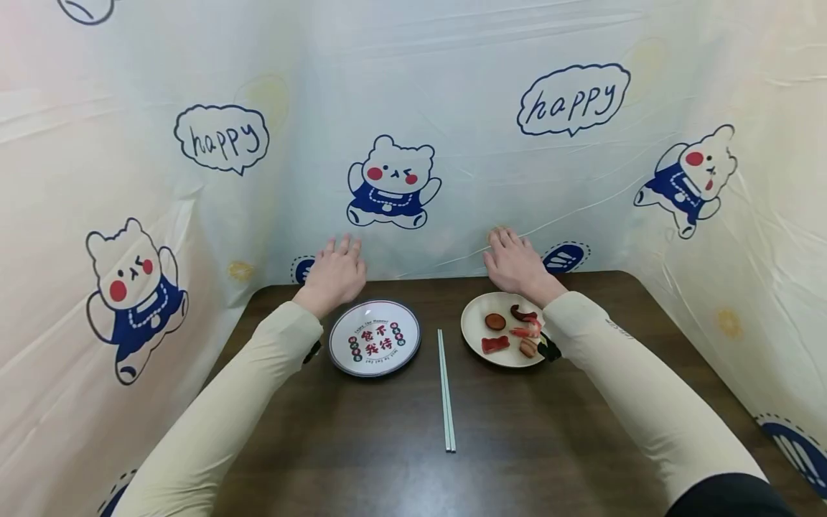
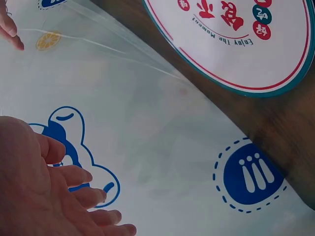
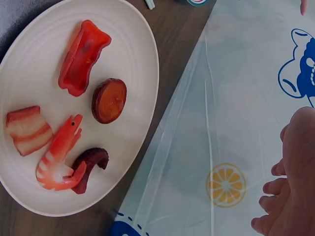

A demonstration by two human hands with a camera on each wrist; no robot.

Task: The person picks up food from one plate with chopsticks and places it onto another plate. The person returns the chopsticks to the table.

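Note:
My left hand (image 1: pixel 336 276) is held beyond the table's far edge, fingers extended and holding nothing. Nearest to it is a round plate (image 1: pixel 400 357) with a dark rim and printed red characters. My right hand (image 1: pixel 515 266) also reaches past the far edge, with no object in its loosely bent fingers. Below its wrist sits a cream plate (image 1: pixel 474 323), partly covered by the sleeve in the head view. In the right wrist view it bears a shrimp (image 3: pixel 51 164), a dark curled tentacle (image 3: pixel 91 164), a round brown slice (image 3: pixel 109 101), a red strip (image 3: pixel 81 59) and a striped meat piece (image 3: pixel 29 130).
A pair of pale green chopsticks (image 1: pixel 446 395) lies lengthwise between the two plates. The dark wooden table (image 1: pixel 362 445) is enclosed at the back and sides by a pale printed sheet (image 1: pixel 472 179) with bear drawings.

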